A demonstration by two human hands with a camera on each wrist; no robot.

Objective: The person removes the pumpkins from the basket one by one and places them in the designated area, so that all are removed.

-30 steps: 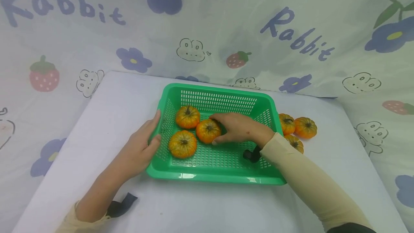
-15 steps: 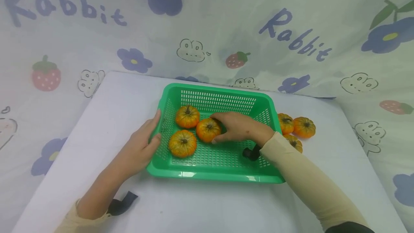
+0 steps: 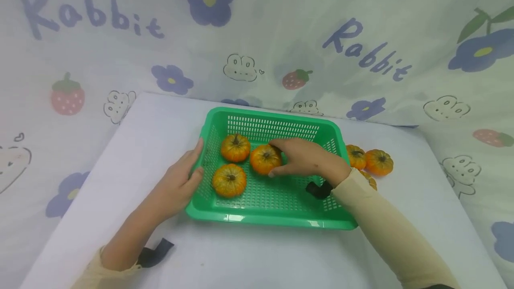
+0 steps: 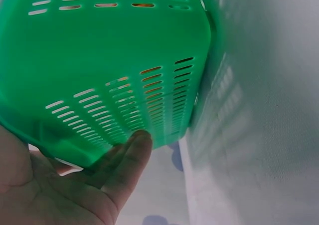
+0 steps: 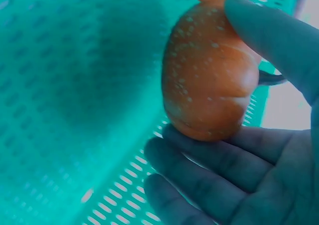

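While the right hand [image 3: 301,157] holds a pumpkin [image 3: 265,160] inside the green basket [image 3: 273,223], its thumb [image 5: 274,43] lies on 1 side and its fingers [image 5: 199,180] on another, a pinch that leaves the stem [image 5: 271,78] free. Whether the pumpkin's underside touches the basket floor, I cannot tell. The left hand [image 3: 176,185] lies against the basket's left side, fingers fairly straight on the outer wall; light, steady pressure there should stop the basket from sliding. Just to the left of the held pumpkin sit 2 more, the back pumpkin [image 3: 235,149] and the front pumpkin [image 3: 229,181], so any shift is best made gently, without knocking either. Since the rind looks smooth and rounded, an even squeeze should be safer than a fingertip pull. The right sleeve [image 3: 385,213] passes over the basket's right side, by the 3 outer pumpkins [image 3: 379,163] on the table [image 3: 160,124], and is best carried clear of the rim
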